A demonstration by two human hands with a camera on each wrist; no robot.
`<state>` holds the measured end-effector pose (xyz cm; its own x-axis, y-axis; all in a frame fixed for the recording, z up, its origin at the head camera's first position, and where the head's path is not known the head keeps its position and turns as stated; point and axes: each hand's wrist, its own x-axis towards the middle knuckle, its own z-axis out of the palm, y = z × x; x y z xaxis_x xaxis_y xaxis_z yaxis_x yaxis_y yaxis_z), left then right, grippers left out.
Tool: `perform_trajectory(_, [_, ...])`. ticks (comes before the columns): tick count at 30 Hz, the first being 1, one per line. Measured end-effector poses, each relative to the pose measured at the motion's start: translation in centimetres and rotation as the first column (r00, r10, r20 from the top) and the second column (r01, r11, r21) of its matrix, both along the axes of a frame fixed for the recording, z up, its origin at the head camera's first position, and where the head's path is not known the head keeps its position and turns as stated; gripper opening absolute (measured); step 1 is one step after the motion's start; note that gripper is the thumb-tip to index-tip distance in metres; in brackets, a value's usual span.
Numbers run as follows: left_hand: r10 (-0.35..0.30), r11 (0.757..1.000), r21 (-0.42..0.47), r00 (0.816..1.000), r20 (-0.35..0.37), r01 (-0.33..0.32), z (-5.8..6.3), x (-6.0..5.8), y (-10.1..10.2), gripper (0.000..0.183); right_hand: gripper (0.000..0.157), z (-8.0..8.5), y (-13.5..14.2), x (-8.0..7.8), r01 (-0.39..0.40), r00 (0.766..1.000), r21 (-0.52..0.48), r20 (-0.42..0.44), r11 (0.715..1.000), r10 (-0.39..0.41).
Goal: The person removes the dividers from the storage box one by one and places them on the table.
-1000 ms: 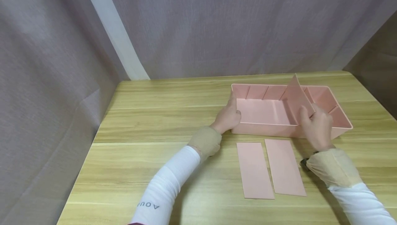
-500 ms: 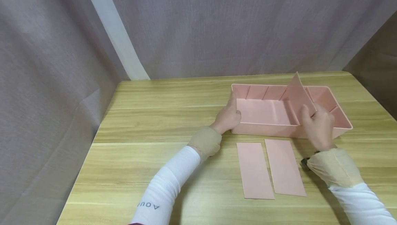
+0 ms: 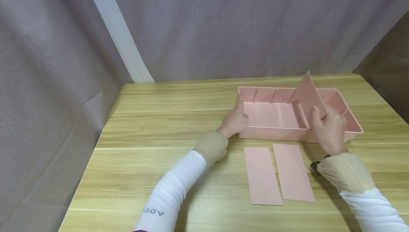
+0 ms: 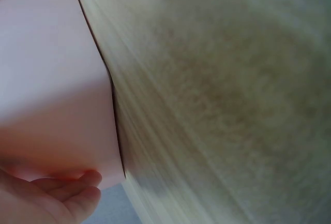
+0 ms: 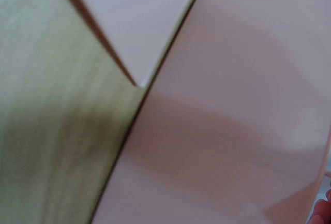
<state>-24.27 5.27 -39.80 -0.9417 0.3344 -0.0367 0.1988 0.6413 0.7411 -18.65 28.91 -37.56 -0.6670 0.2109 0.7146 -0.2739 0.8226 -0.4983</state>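
Note:
A long pink storage box (image 3: 271,133) with slotted inner walls stands toward the right of the table. My left hand (image 3: 234,119) grips its left end at the rim; in the left wrist view, curled fingers (image 4: 77,195) lie against the outside of the box wall (image 4: 57,94). My right hand (image 3: 329,129) pinches a flat pink divider (image 3: 308,95) between thumb and fingers. The divider stands tilted inside the box's right part, its far corner rising above the back rim. Two more pink dividers, a left one (image 3: 263,177) and a right one (image 3: 294,173), lie flat before the box.
The wood-grain table (image 3: 153,118) reaches back to a grey curtain (image 3: 223,29), with a white strip (image 3: 118,29) running down it. More cloth hangs at the left and right sides.
My right hand has shifted slightly right with the divider, whose far corner now sits a little higher and further right. The left hand, the box and the flat dividers have stayed put.

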Motion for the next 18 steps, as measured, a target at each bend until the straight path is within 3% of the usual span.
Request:
perform_trajectory(10, [0.003,1.000,0.019,1.000,0.018,-0.003,-0.03,-0.04,0.01,0.073,0.030,0.36,-0.02,-0.04,-0.001,1.000,0.001,-0.031,1.000,0.001])
perform_trajectory(18, [0.007,1.000,0.008,1.000,0.004,-0.007,-0.09,-0.04,0.04,0.073,0.031,0.48,-0.08,0.38,0.017,1.000,-0.025,0.000,1.000,-0.017])
